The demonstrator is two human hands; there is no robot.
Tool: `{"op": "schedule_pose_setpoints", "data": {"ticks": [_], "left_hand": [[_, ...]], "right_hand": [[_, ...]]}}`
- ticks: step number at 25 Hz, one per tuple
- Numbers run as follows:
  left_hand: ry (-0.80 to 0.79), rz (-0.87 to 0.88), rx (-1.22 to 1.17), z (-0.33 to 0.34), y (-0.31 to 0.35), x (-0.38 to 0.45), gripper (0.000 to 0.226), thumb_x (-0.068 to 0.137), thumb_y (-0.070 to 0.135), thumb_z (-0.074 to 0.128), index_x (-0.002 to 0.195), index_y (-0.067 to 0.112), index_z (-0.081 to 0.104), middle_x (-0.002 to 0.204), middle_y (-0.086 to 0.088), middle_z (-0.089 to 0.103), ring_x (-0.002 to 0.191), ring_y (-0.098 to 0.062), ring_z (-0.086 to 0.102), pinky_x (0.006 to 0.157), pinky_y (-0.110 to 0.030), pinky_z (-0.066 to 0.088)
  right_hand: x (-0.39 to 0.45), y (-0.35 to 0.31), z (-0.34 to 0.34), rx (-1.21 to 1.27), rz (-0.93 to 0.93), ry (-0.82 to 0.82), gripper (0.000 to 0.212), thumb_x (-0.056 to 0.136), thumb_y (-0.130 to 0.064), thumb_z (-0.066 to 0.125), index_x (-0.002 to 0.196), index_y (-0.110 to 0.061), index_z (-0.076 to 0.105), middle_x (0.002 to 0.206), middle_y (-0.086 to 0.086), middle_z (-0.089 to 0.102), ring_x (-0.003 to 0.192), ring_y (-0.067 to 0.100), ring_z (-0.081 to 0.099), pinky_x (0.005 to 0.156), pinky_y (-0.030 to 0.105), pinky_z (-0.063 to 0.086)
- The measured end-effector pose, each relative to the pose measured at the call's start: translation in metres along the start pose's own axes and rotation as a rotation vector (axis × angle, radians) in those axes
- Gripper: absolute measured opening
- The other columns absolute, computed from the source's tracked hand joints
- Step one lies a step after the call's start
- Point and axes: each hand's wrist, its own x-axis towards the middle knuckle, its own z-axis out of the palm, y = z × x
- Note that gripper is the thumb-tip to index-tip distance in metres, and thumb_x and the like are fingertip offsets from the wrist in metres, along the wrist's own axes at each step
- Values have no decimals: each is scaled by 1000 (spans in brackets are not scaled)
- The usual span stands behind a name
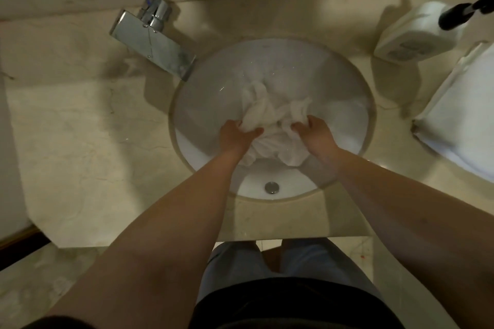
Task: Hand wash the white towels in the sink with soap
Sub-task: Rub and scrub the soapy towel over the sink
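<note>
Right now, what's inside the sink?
A bunched white towel lies in the sink, gripped by the left hand and right hand. The basin bottom beneath it is covered.

1. A beige marble counter [80, 120] carries a round white sink [203, 83].
2. A chrome faucet [152, 37] stands at its back left.
3. A white soap dispenser [417, 32] and folded white cloth [459, 112] lie at its right.

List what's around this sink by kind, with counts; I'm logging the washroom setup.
Faucet: 1
Sink: 1
Wet towel gripped by left hand and right hand: 1 bunch
Soap bottle: 1
Folded white stack: 1
Total: 5
</note>
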Motion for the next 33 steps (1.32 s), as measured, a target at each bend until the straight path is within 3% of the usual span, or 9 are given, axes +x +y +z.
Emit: {"op": "schedule_pose_setpoints", "data": {"ticks": [3, 7, 10, 12, 15, 17, 22, 25, 33], "left_hand": [[35, 6, -260, -6, 12, -9, 36, 90, 44, 70, 86, 9, 69, 75, -2, 64, 79, -24, 66, 66, -28, 40], [-52, -106, -679, -21, 32, -31, 28, 83, 39, 79, 91, 14, 69, 92, -5, 75, 86, -23, 72, 77, -33, 60], [-114, 12, -597, -34, 40, -50, 42, 75, 19, 86, 110, 10, 65, 105, -6, 72, 93, -22, 70, 82, -38, 60], [-70, 63, -516, -44, 39, -63, 29, 82, 20, 81, 104, 10, 65, 103, -9, 72, 93, -24, 70, 84, -37, 58], [-37, 76, -454, -68, 37, -87, 29, 88, 38, 74, 97, 12, 67, 98, -10, 72, 93, -26, 69, 86, -39, 57], [-20, 132, -421, -84, 38, -101, 33, 85, 45, 75, 90, 14, 67, 93, -7, 72, 87, -23, 69, 83, -40, 57], [65, 243, -640, -126, 50, -146, 22, 86, 38, 76, 75, 24, 64, 76, 6, 67, 73, -12, 64, 74, -32, 53], [84, 271, -789, -150, 57, -166, 16, 88, 33, 74, 80, 22, 66, 80, 4, 69, 77, -15, 65, 76, -31, 54], [50, 531, -949, -200, 98, -219, 25, 92, 45, 65, 94, 21, 65, 93, 0, 68, 89, -15, 66, 79, -27, 51]], "right_hand": [[-8, -11, -4, 340, 73, 41, 19, 90, -24, 56, 74, -17, 61, 74, 6, 59, 69, 21, 54, 61, 29, 39], [-35, -23, -11, 724, 191, -130, 41, 80, -35, 76, 104, -2, 70, 97, 13, 75, 88, 28, 72, 79, 37, 58], [-65, -31, -17, 808, 293, -213, 27, 86, -11, 72, 106, 7, 66, 84, 14, 74, 68, 24, 72, 58, 32, 60], [-80, -33, -22, 817, 327, -117, 26, 87, -12, 70, 105, 6, 64, 78, 11, 72, 62, 23, 69, 47, 26, 53], [-104, -43, -28, 834, 270, 20, 47, 85, -26, 70, 120, 3, 59, 95, 15, 72, 78, 29, 71, 56, 34, 58], [-126, -58, -32, 853, 195, 75, 40, 89, -31, 65, 111, 2, 63, 95, 18, 72, 80, 33, 71, 65, 38, 58], [-178, -93, -53, 937, -51, 59, 50, 77, -36, 78, 108, 1, 66, 98, 20, 73, 92, 36, 71, 84, 45, 58], [-205, -116, -66, 935, -161, 85, 13, 82, -8, 70, 92, -1, 66, 85, 18, 70, 81, 36, 68, 73, 39, 54], [-272, -180, -86, 1060, -365, 294, 13, 83, 1, 59, 75, -9, 57, 62, 4, 59, 58, 21, 60, 51, 25, 47]]}}
